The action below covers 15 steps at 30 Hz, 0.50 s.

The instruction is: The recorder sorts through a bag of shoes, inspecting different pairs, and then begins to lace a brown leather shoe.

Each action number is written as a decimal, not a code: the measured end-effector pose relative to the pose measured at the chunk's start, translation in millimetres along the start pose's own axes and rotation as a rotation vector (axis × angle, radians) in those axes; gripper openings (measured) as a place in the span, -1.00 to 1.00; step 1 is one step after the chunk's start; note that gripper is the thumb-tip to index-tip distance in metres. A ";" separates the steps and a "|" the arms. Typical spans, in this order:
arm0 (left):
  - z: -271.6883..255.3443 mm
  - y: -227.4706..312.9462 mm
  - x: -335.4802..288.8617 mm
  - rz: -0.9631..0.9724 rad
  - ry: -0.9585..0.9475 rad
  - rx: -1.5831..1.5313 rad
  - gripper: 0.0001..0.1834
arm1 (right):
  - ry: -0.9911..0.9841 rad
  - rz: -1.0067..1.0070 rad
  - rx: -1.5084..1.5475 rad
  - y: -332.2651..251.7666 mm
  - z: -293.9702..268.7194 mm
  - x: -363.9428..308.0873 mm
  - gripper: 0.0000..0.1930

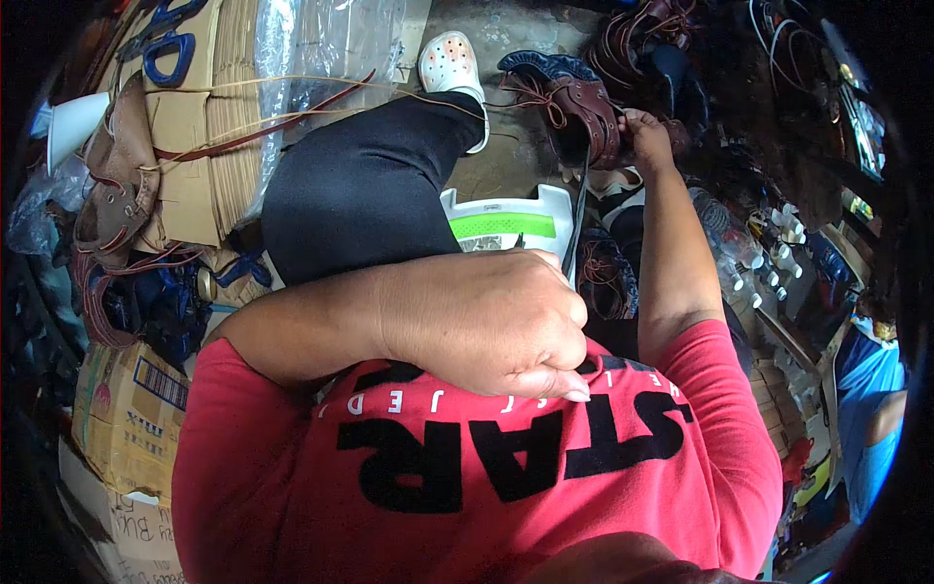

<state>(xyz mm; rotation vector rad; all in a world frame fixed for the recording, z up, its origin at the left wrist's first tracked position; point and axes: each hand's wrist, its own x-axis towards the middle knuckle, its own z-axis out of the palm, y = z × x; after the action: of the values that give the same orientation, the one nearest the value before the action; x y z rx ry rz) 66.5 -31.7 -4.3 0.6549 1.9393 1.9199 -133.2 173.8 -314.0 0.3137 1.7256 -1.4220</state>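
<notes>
A brown leather shoe (584,115) with a row of eyelets and a dark blue part at its far left lies ahead, right of the middle. My right hand (647,141) is closed in a pinch at its eyelet edge, the arm stretched out. From the shoe a thin dark lace (582,200) runs taut toward me and passes behind my left hand (506,316). That hand is a closed fist in front of my chest, its inner side hidden. A thinner brown lace (530,97) hangs loose at the shoe's left side.
A white and green stool (506,219) stands between my legs. Stacked cardboard (219,127), a brown leather upper (122,175) and long cords (292,119) lie at left. More shoes (608,273) sit below my right forearm. White bottles (778,243) stand at right.
</notes>
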 end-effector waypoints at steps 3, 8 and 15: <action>2.2 -0.2 0.7 0.009 -0.012 0.025 -0.60 | -0.018 -0.019 0.008 3.7 -4.7 3.7 -0.89; 3.8 -0.8 0.4 0.013 -0.028 0.043 -0.60 | -0.005 -0.014 -0.007 0.8 -0.5 2.6 -0.87; 3.7 -1.4 0.7 0.011 -0.028 0.014 -0.60 | 0.011 -0.013 -0.003 1.3 0.0 3.1 -0.88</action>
<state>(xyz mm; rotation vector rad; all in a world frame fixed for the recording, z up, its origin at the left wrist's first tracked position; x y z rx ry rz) 67.7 -28.2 -5.7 0.6939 1.9382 1.8950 -134.2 173.2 -317.2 0.3097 1.7413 -1.4299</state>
